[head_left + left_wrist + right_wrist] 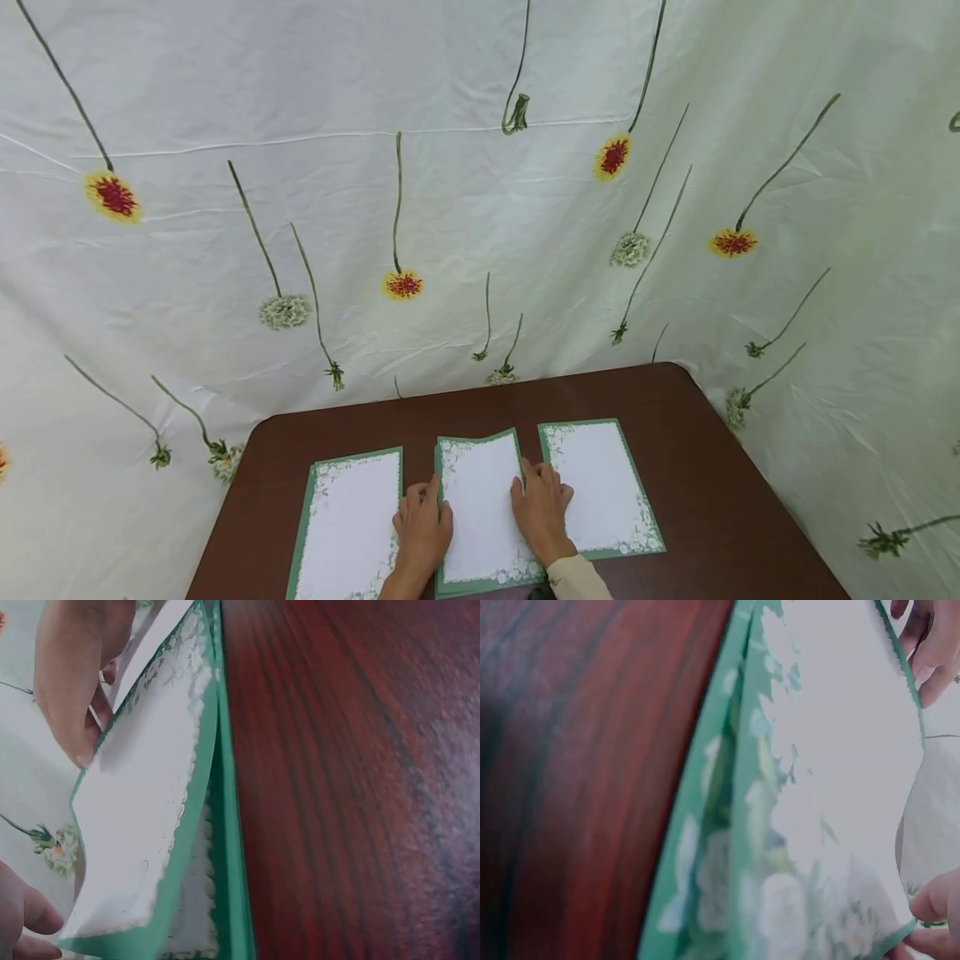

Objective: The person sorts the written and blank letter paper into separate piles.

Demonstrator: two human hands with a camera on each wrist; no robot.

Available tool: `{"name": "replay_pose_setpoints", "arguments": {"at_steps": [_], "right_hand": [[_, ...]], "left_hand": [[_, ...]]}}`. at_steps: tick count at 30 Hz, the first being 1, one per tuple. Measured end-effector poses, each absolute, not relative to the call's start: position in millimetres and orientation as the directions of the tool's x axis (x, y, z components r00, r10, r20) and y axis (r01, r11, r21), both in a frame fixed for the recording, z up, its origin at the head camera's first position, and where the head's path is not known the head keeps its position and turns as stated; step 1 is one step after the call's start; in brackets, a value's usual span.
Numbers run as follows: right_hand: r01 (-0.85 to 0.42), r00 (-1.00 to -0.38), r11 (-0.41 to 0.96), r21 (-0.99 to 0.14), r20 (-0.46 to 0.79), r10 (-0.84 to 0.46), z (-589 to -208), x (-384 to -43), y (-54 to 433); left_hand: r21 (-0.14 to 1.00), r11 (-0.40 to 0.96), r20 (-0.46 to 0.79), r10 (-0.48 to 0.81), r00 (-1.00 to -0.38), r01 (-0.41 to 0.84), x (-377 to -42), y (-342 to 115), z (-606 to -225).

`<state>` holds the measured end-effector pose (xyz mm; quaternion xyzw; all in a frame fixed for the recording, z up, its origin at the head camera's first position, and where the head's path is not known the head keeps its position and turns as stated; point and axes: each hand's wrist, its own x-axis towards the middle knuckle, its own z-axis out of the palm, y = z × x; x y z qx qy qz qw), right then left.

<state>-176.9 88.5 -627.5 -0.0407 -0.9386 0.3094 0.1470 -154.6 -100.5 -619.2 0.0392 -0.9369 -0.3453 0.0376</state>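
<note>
A sheet of white paper [480,508] with a green floral border lies in the middle on the dark wooden table, its far edge bowed. My left hand [423,525] pinches its left edge. On the opposite side, my right hand [542,508] pinches the right edge. In the left wrist view, the sheet [142,810] curves up, parted from another bordered sheet [196,900] beneath. My left thumb and finger [37,915] are at its corner. In the right wrist view, my right thumb and finger [934,911] are on the edge, with the lower sheet [709,885] showing under it.
Similar bordered paper lies on both sides, a left stack [348,525] and a right sheet [600,483], each close to a hand. The dark reddish table [720,517] has rounded far corners. Behind it hangs a white cloth [450,208] printed with flowers.
</note>
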Motion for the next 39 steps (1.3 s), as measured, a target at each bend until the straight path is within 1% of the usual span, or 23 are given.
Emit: {"name": "replay_pose_setpoints", "arguments": {"at_steps": [5, 8, 11, 13, 20, 27, 30, 35, 39], "right_hand": [[-0.087, -0.947, 0.790, -0.607, 0.296, 0.123, -623, -178, 96], [-0.113, -0.957, 0.749, -0.653, 0.274, 0.094, -618, -178, 103], [-0.105, -0.969, 0.691, -0.715, 0.231, 0.092, -612, -180, 113], [-0.093, -0.970, 0.673, -0.734, 0.219, 0.105, -608, -182, 120], [-0.079, -0.944, 0.697, -0.713, 0.279, 0.179, -600, -189, 152], [-0.049, -0.928, 0.728, -0.684, 0.301, 0.221, -598, -189, 179], [-0.019, -0.928, 0.732, -0.681, 0.285, 0.241, -597, -189, 189], [0.044, -0.930, 0.722, -0.691, 0.235, 0.282, -596, -188, 207], [0.099, -0.930, 0.718, -0.689, 0.192, 0.313, -597, -188, 222]], "left_hand": [[0.633, 0.774, 0.149, -0.085, -0.985, 0.028, -156, -96, -615], [0.651, 0.758, 0.147, -0.076, -0.986, 0.038, -158, -92, -613], [0.687, 0.727, 0.113, -0.070, -0.991, 0.027, -160, -87, -609], [0.717, 0.697, 0.101, -0.062, -0.993, 0.029, -161, -83, -605], [0.737, 0.667, 0.121, 0.034, -0.992, 0.112, -164, -63, -594], [0.755, 0.623, 0.147, 0.147, -0.978, 0.207, -168, -40, -589], [0.771, 0.599, 0.116, 0.198, -0.973, 0.214, -171, -29, -590], [0.823, 0.537, 0.033, 0.283, -0.959, 0.187, -175, -12, -592], [0.821, 0.536, 0.000, 0.342, -0.940, 0.196, -178, 0, -594]]}}
